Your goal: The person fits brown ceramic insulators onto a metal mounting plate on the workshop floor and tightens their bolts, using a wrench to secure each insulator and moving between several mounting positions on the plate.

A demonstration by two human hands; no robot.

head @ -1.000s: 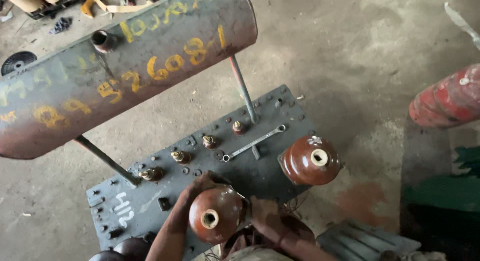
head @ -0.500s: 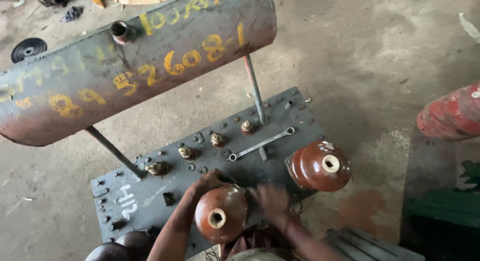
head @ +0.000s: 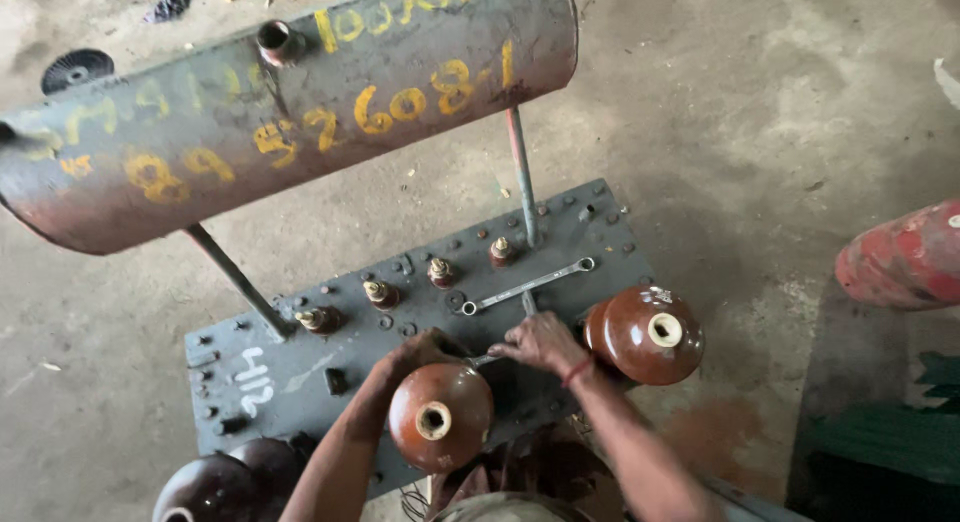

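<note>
Overhead, a rusty grey cylindrical tank (head: 290,102) with yellow painted markings stands above the grey bolted cover plate (head: 300,367), where the right hand (head: 545,342) pinches a small spanner (head: 487,360) beside the middle brown insulator (head: 440,417), the left hand's (head: 420,350) fingers hidden behind it.

Both forearms reach forward from the bottom edge and converge. The right hand (head: 540,342) lies knuckles up, fingers curled down and pinched together, a red band round its wrist. The left hand (head: 420,347) sits just beside it, partly hidden, fingers bent inward.
</note>
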